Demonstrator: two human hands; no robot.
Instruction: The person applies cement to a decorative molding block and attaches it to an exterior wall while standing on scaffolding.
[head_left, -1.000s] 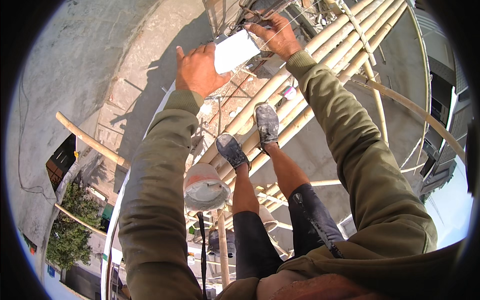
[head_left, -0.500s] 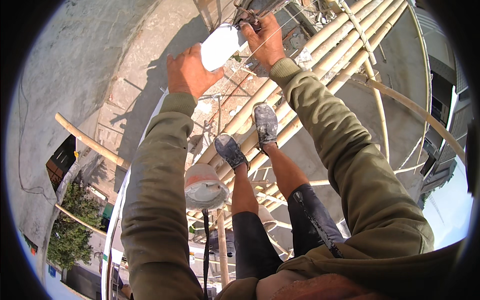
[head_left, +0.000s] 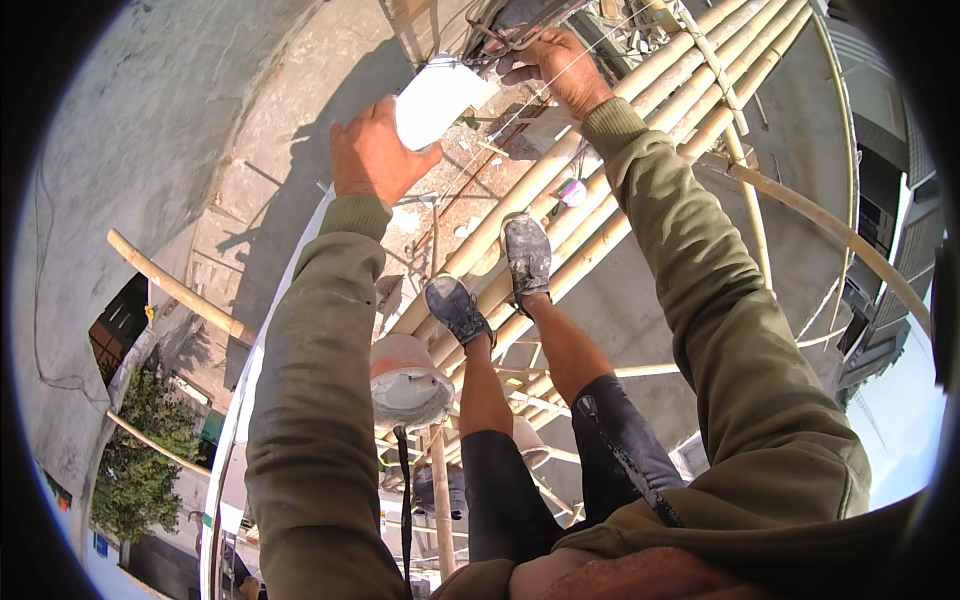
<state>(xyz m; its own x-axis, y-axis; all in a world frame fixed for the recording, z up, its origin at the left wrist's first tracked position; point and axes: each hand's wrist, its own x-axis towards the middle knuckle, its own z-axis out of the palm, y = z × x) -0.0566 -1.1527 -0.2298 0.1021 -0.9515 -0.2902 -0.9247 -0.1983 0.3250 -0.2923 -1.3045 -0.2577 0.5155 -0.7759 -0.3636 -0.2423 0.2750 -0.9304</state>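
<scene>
A white, smooth-faced block or panel (head_left: pixel 436 105) lies at the top centre, under the far end of my left arm. My left hand (head_left: pixel 378 152) grips its near left edge, thumb pointing right and fingers up along the side. Beyond its right end, my right hand (head_left: pixel 565 75) has its fingers bent around or against thin dark metal rods or wires (head_left: pixel 512 40). What lies between those fingers is too small to make out. A thin pale string (head_left: pixel 590 48) crosses by the right hand and slants down to the left.
Both my feet (head_left: pixel 527 255) stand on lashed bamboo poles (head_left: pixel 590 232) high above rubble-strewn ground. A plaster-smeared bucket (head_left: pixel 410 378) hangs or stands left of my legs. Between poles sits a small pink-and-white object (head_left: pixel 573 192). A grey wall (head_left: pixel 130 130) rises left; one bamboo pole (head_left: pixel 180 285) juts out there.
My right hand has moved right, away from the white block's end, and its fingers have loosened. The pink-and-white object now shows below it. My left hand keeps its grip, shifted slightly left.
</scene>
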